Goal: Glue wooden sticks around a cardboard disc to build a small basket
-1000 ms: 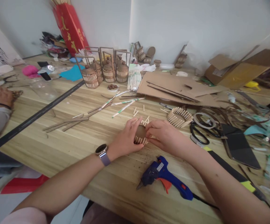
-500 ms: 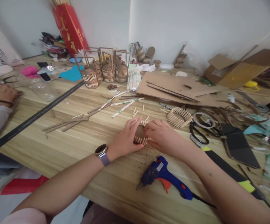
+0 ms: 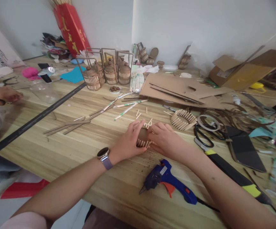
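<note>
My left hand (image 3: 130, 140), with a watch (image 3: 103, 153) on its wrist, grips the left side of a small round basket piece (image 3: 143, 135) with a brown disc and short wooden sticks round its edge. The fingertips of my right hand (image 3: 163, 138) are pressed together at the right side of the same piece; what they pinch, if anything, is hidden. A blue glue gun (image 3: 168, 181) lies just below both hands. To the right of my right hand sits a ring of sticks (image 3: 183, 119). Loose short sticks (image 3: 138, 115) lie beyond the piece.
Finished small baskets (image 3: 110, 72) stand at the back beside a packet of sticks (image 3: 136, 81). Cardboard (image 3: 166, 86), scissors (image 3: 203, 136), a black-yellow cutter (image 3: 228, 168) and a phone (image 3: 245, 148) lie to the right. Another person's hand (image 3: 10, 94) is at far left.
The other person's hand at far left has shifted and its fingers look more extended. My right hand and forearm have moved very slightly; my left hand stays on the piece.
</note>
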Demonstrator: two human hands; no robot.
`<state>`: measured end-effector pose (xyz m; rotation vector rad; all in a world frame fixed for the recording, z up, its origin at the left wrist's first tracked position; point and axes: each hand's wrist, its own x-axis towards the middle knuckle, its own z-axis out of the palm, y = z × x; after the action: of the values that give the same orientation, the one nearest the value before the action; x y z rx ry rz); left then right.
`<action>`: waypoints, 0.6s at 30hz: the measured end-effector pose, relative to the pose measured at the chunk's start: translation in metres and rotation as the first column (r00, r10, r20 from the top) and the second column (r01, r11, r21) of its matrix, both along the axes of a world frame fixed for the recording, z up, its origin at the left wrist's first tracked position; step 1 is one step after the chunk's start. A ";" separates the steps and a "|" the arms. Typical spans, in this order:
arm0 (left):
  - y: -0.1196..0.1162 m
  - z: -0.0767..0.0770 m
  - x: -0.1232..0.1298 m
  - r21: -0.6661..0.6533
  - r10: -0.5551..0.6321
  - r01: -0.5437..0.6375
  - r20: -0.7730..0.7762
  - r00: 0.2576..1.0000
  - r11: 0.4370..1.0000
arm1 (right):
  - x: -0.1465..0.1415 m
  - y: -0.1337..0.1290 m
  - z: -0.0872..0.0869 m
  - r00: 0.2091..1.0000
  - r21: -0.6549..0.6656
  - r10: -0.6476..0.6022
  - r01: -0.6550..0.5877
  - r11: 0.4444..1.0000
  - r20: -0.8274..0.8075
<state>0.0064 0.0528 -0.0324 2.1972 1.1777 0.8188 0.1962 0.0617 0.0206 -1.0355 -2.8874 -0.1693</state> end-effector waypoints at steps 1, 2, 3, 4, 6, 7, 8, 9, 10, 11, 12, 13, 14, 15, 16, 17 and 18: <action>0.000 0.000 0.000 0.001 -0.002 0.002 0.001 1.000 1.000 | 0.000 0.000 0.000 1.000 0.004 -0.003 0.003 1.000 0.000; 0.000 0.000 0.000 0.004 -0.003 0.003 0.001 1.000 1.000 | 0.001 0.000 -0.001 1.000 0.009 -0.006 0.006 1.000 0.001; 0.000 0.000 0.000 0.007 -0.004 0.004 0.001 1.000 1.000 | 0.001 0.000 -0.001 1.000 0.014 -0.007 0.007 1.000 0.001; 0.000 0.000 0.000 0.009 -0.004 0.004 0.003 1.000 1.000 | 0.001 0.000 -0.001 1.000 0.018 -0.004 0.004 1.000 -0.002; 0.000 -0.001 -0.001 0.009 -0.005 0.005 0.007 1.000 1.000 | 0.002 0.000 -0.002 1.000 0.025 0.008 -0.007 1.000 -0.014; 0.000 -0.001 -0.001 0.007 -0.005 0.005 0.008 1.000 1.000 | 0.003 0.001 -0.002 1.000 0.026 0.012 -0.012 1.000 -0.019; 0.000 -0.001 -0.001 0.005 -0.004 0.004 0.007 1.000 1.000 | 0.003 0.001 -0.003 1.000 0.027 0.014 -0.013 1.000 -0.023; 0.000 -0.002 -0.001 0.004 -0.004 0.004 0.004 1.000 1.000 | 0.003 0.001 -0.003 1.000 0.028 0.013 -0.012 1.000 -0.022; 0.000 -0.002 -0.001 0.005 -0.003 0.003 0.000 1.000 1.000 | 0.003 0.001 -0.003 1.000 0.028 0.009 -0.009 1.000 -0.017; 0.000 -0.002 -0.001 0.004 -0.001 0.001 -0.005 1.000 1.000 | 0.003 0.001 -0.003 1.000 0.027 0.006 -0.005 1.000 -0.010; 0.000 -0.002 -0.001 0.003 0.002 -0.002 -0.011 1.000 1.000 | 0.003 0.001 -0.003 1.000 0.024 0.000 0.000 1.000 -0.002; 0.000 -0.002 -0.001 0.002 0.004 -0.004 -0.016 1.000 1.000 | 0.002 0.000 -0.002 1.000 0.019 -0.006 0.006 1.000 0.006; 0.000 -0.002 0.000 0.002 0.006 -0.006 -0.020 1.000 1.000 | 0.002 0.000 -0.002 1.000 0.014 -0.013 0.013 1.000 0.013; 0.000 -0.001 0.000 0.003 0.007 -0.006 -0.023 1.000 1.000 | 0.002 0.000 -0.001 1.000 0.008 -0.019 0.019 1.000 0.019; 0.000 -0.001 0.000 0.003 0.005 -0.005 -0.024 1.000 1.000 | 0.001 0.000 -0.001 0.999 0.003 -0.024 0.024 1.000 0.022; 0.000 -0.001 0.000 0.005 0.003 -0.003 -0.026 1.000 1.000 | 0.001 0.000 -0.001 0.999 -0.001 -0.027 0.027 1.000 0.023; 0.000 -0.001 0.000 0.009 0.000 0.000 -0.027 1.000 1.000 | 0.001 0.000 -0.001 0.999 -0.006 -0.027 0.027 1.000 0.022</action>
<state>0.0064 0.0533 -0.0332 2.2217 1.1893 0.7981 0.1976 0.0612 0.0200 -1.0813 -2.8962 -0.1750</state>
